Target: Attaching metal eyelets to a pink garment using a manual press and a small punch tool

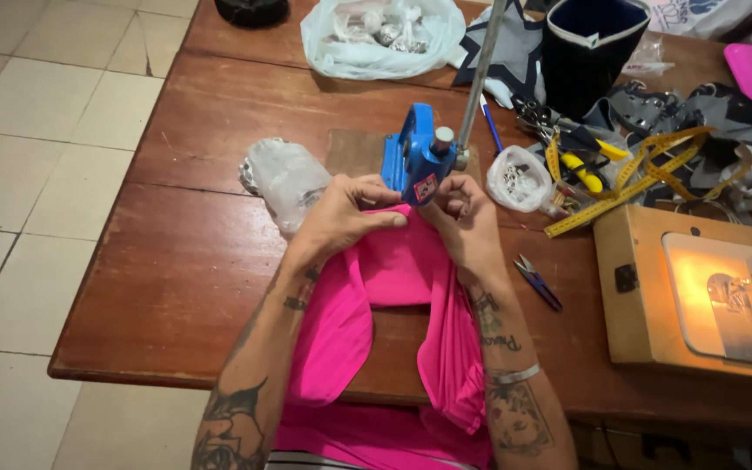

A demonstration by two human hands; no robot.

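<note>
Cloth: pink cloth (393,287) lies on the table (176,287), its near end hanging over the front edge toward the person; its far edge sits at the foot of the blue press (415,161).
Left hand: left hand (341,216) lies palm down on the cloth's far left corner, thumb stretched along the edge toward the press; grip pressing the cloth flat, not clenched.
Right hand: right hand (466,222) pinches the far edge just beside the press, fingertips curled in; grip closed on a fold of cloth.
Press: small blue hand press on a wooden block (354,152), its long metal lever (487,61) rising away from the person; the cloth edge appears to be under its head, though the exact contact is hidden by the fingers.
Handling: the cloth looks light, soft and stretchy, likely to slide and bunch; best held at the edge on both sides of the press, kept taut and flat.
Left of press: crumpled clear bag (285,178), touching the left hand's side.
Right of press: small bag of metal bits (520,178), yellow tape measure (637,174), thread snips (537,280) near the right wrist.
Far right: sewing machine (698,296) with its lamp lit.
Back: white bag (380,35), dark fabric bin (589,48).
</note>
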